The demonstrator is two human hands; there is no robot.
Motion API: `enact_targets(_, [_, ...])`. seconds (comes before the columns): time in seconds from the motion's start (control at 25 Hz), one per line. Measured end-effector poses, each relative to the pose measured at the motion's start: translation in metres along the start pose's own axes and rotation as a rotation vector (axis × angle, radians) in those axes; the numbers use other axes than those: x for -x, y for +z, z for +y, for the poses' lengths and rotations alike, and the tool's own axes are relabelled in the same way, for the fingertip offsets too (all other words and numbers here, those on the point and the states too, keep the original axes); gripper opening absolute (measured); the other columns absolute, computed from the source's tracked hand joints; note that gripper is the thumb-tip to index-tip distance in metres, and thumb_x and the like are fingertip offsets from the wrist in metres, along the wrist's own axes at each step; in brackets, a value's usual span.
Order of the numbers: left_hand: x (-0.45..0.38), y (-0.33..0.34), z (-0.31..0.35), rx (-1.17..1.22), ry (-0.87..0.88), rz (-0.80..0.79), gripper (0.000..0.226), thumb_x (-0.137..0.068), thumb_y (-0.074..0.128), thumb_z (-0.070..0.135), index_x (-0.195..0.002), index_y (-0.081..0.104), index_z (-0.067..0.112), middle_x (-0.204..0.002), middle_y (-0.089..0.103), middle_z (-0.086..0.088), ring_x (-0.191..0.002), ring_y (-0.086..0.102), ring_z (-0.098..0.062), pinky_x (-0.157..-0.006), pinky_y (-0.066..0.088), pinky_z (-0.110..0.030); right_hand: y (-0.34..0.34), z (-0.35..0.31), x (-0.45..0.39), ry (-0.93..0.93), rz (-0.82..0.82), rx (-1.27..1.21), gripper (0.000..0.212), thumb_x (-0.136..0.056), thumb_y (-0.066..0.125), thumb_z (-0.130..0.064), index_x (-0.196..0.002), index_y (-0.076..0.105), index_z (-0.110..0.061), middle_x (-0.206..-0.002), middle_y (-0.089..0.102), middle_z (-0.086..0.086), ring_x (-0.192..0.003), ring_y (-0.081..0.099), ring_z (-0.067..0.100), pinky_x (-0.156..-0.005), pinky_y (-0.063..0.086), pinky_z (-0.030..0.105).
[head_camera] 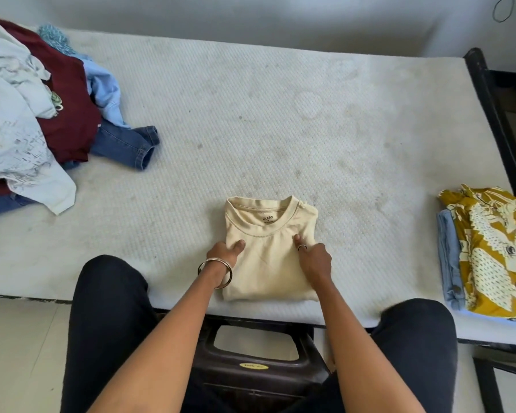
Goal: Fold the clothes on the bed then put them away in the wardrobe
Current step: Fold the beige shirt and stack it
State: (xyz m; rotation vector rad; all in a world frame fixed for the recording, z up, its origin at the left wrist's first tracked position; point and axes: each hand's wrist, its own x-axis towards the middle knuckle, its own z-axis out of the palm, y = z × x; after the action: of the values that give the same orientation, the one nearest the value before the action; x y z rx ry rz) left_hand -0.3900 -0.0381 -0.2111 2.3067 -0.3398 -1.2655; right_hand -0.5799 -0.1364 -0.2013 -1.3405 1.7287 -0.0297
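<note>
Garment in hand: cream t-shirt, folded into a compact rectangle, collar toward the far side, lying on the mattress at its near edge, straight ahead of the person.
Long axis: runs near to far, from the folded hem at the bed's edge up to the neckline.
Left hand: grips the shirt's left edge, thumb on top of the cloth, fingers curled under the side; a metal bangle sits on the wrist.
Right hand: grips the right edge, one ringed finger pointing along the cloth toward the collar, the rest tucked under the side.
Grip relation: both hands sit at about mid-length on opposite sides, so the shirt lies between them and neither is nearer; a lift would carry it level, I judge.
Likely destination: folded stack at the right near corner, a yellow printed garment on top of pale blue ones, well apart from the shirt; the right hand is on that side.
Unfolded pile: far left, white, maroon, light blue and denim pieces heaped together.
Writing: neck label reads "zudio"; the smaller print under it is too small to read.
Other label: yellow sticker on the dark stool between the knees, text unreadable.
</note>
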Motion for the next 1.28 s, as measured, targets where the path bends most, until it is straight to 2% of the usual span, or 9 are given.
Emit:
enact_targets(0.08, [0.009,-0.002,-0.002,0.153,0.04,-0.041,0.042,-0.086,0.062,0.054,-0.101,0.066,0.015,-0.098,0.069,-0.003,-0.094,0.065,-0.026,-0.085,0.05,-0.035,-0.006,0.004,0.0,-0.033,-0.104,-0.065,0.059,-0.095,0.041,-0.063,-0.097,0.055,-0.006,-0.092,0.063,0.007,-0.083,0.059,0.023,-0.068,0.045,0.034])
enact_targets(0.16, [0.022,-0.001,-0.001,0.309,0.109,-0.082,0.038,-0.086,0.063,0.052,-0.107,0.065,0.019,-0.102,0.07,0.0,-0.099,0.065,-0.022,-0.085,0.049,-0.033,-0.01,0.009,0.004,-0.05,-0.197,-0.254,0.056,-0.093,0.041,-0.065,-0.11,0.054,-0.013,-0.103,0.063,0.002,-0.093,0.061,0.019,-0.084,0.05,0.038])
enact_targets(0.36, [0.055,0.01,0.038,0.586,-0.058,-0.36,0.034,-0.086,0.068,0.035,-0.113,0.065,0.015,-0.104,0.073,-0.009,-0.091,0.069,-0.025,-0.073,0.055,-0.034,-0.048,-0.003,0.016,-0.129,-0.3,-0.414,0.034,-0.095,0.058,-0.04,-0.118,0.058,-0.015,-0.112,0.068,0.004,-0.102,0.066,0.024,-0.092,0.053,0.045])
enact_targets(0.48, [0.065,0.031,0.093,0.656,-0.014,-0.486,0.029,-0.089,0.064,0.031,-0.111,0.067,0.013,-0.106,0.072,-0.012,-0.095,0.069,-0.028,-0.082,0.054,-0.042,-0.107,-0.018,0.005,-0.257,-0.243,-0.521,0.022,-0.099,0.056,-0.031,-0.114,0.06,-0.016,-0.11,0.069,0.005,-0.102,0.066,0.023,-0.09,0.053,0.039])
enact_targets(0.68, [0.069,0.106,0.226,0.67,0.196,-0.54,0.034,-0.086,0.065,0.014,-0.119,0.064,0.006,-0.111,0.071,-0.012,-0.103,0.067,-0.029,-0.094,0.051,-0.047,-0.244,-0.025,-0.055,-0.38,-0.137,-0.606,0.032,-0.094,0.064,-0.028,-0.124,0.053,-0.029,-0.122,0.065,-0.001,-0.112,0.062,0.022,-0.096,0.053,0.045])
enact_targets(0.8, [0.068,0.171,0.316,0.604,0.318,-0.647,0.046,-0.078,0.072,0.011,-0.122,0.062,0.003,-0.114,0.07,-0.013,-0.106,0.067,-0.03,-0.093,0.052,-0.047,-0.336,-0.023,-0.105,-0.476,-0.031,-0.501,0.049,-0.09,0.068,-0.018,-0.131,0.048,-0.033,-0.125,0.06,-0.008,-0.119,0.055,0.016,-0.103,0.044,0.039])
enact_targets(0.96, [0.05,0.267,0.415,0.658,0.467,-0.758,0.067,-0.066,0.079,0.009,-0.129,0.055,0.01,-0.119,0.067,-0.012,-0.107,0.066,-0.031,-0.089,0.052,-0.053,-0.449,-0.025,-0.171,-0.487,0.131,-0.472,0.047,-0.093,0.066,-0.02,-0.137,0.051,-0.026,-0.127,0.061,-0.006,-0.115,0.058,0.017,-0.1,0.047,0.041])
enact_targets(1.16, [0.014,0.37,0.402,0.335,0.233,-0.681,0.052,-0.083,0.074,0.016,-0.126,0.048,0.029,-0.124,0.063,-0.006,-0.104,0.063,-0.036,-0.069,0.053,-0.059,-0.455,0.056,-0.274,-0.055,0.277,0.061,0.065,-0.092,0.061,-0.047,-0.143,0.039,-0.014,-0.142,0.047,0.012,-0.125,0.047,0.032,-0.104,0.04,0.047])
enact_targets(1.28, [-0.02,0.389,0.368,0.335,0.177,-0.688,0.051,-0.093,0.06,0.007,-0.134,0.043,0.032,-0.129,0.058,-0.007,-0.103,0.063,-0.037,-0.057,0.056,-0.055,-0.42,0.103,-0.293,-0.093,0.418,-0.021,0.07,-0.089,0.064,-0.051,-0.146,0.038,-0.021,-0.143,0.043,0.012,-0.129,0.043,0.035,-0.108,0.037,0.051])
